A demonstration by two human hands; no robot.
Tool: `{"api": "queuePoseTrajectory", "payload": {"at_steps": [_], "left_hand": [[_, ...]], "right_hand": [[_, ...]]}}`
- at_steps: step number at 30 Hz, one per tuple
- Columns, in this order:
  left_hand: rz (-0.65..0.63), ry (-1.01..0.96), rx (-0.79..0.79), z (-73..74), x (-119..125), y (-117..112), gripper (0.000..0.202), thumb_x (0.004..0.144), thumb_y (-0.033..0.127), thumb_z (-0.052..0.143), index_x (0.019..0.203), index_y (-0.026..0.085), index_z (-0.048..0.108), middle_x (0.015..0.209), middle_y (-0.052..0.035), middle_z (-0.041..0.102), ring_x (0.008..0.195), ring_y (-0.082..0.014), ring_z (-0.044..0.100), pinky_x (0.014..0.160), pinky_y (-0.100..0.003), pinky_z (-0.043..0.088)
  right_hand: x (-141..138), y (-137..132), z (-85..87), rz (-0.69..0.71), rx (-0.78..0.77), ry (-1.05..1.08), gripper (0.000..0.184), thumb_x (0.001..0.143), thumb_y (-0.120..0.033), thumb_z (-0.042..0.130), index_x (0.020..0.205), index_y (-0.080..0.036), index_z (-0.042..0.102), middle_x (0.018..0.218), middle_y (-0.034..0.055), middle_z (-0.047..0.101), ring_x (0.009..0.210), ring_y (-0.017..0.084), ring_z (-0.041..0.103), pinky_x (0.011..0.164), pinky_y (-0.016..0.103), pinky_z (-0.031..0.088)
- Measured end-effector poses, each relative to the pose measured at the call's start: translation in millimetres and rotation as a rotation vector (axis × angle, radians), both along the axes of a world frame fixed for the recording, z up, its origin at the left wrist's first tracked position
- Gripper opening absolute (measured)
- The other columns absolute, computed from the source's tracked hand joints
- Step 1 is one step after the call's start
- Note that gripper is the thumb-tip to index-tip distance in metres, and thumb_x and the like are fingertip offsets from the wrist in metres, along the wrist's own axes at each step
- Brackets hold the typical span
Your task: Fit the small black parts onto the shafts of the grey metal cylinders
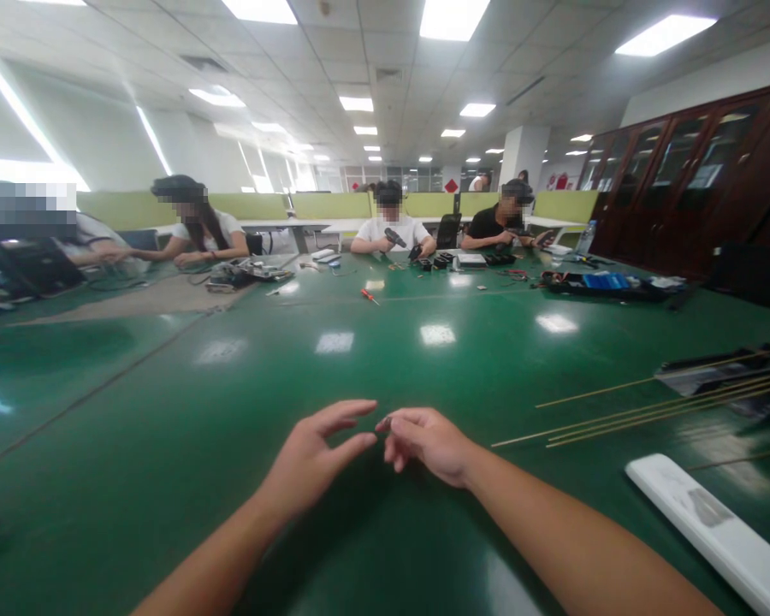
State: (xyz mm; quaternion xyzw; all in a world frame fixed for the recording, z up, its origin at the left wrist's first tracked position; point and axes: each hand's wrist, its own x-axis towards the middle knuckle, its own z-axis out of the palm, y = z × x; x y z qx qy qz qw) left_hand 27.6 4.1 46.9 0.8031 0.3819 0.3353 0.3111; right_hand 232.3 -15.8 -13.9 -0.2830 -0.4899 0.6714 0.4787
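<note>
The right hand point(427, 443) pinches a small dark piece point(383, 423), long axis roughly crosswise, tip toward the spread, unloaded left hand point(317, 452); thin rods point(642, 417) lie rightward.

Left hand point(311, 453) spread, thumb apart — right hand point(433, 445) pinching, fingers curled.
</note>
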Motion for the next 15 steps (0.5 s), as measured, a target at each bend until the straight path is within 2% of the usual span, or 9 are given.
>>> {"api": "queuePoseTrajectory", "payload": {"at_steps": [4,8,11,13,15], "left_hand": [[-0.118,-0.093,-0.112,-6.0,22.2,12.8,0.023,0.082,0.036,0.072,0.101,0.023,0.078,0.108,-0.0088,0.075,0.103,-0.0284,0.069,0.101,-0.046,0.052],[-0.111,-0.155,-0.167,-9.3,24.9,9.2,0.024,0.083,0.034,0.071,0.103,0.022,0.076,0.106,-0.0089,0.075,0.099,-0.0272,0.07,0.095,-0.043,0.055],[-0.016,-0.251,-0.182,-1.0,12.8,1.3,0.025,0.082,0.04,0.071,0.098,0.02,0.074,0.096,-0.0086,0.076,0.09,-0.026,0.071,0.086,-0.039,0.059],[0.098,-0.272,-0.128,9.4,-7.2,-6.8,0.028,0.081,0.045,0.07,0.093,0.02,0.072,0.091,-0.008,0.075,0.088,-0.0259,0.071,0.082,-0.037,0.059],[0.244,-0.207,-0.05,20.4,-35.2,-18.2,0.031,0.082,0.049,0.068,0.093,0.02,0.07,0.091,-0.0072,0.074,0.087,-0.0256,0.07,0.082,-0.037,0.059]], "right_hand": [[-2.6,3.1,-3.0,0.01,0.0,0.029,0.049,0.081,-0.062,0.068,0.09,-0.015,0.064,0.069,0.0025,0.067,0.054,0.012,0.059,0.056,0.024,0.045],[-3.7,4.9,-3.5,0.001,0.018,-0.003,0.05,0.081,-0.064,0.067,0.09,-0.014,0.065,0.069,0.003,0.068,0.054,0.012,0.059,0.056,0.025,0.045],[-2.0,4.5,-2.1,0.025,0.016,-0.051,0.056,0.082,-0.067,0.063,0.097,-0.013,0.066,0.07,0.0035,0.068,0.052,0.012,0.06,0.054,0.025,0.043],[-0.8,3.9,-0.8,0.051,0.011,-0.087,0.06,0.081,-0.069,0.061,0.101,-0.013,0.067,0.071,0.0036,0.069,0.052,0.012,0.06,0.054,0.024,0.043],[-0.3,3.2,0.6,0.066,0.006,-0.118,0.061,0.08,-0.07,0.061,0.1,-0.012,0.067,0.071,0.0037,0.069,0.052,0.012,0.06,0.054,0.024,0.042]]}}
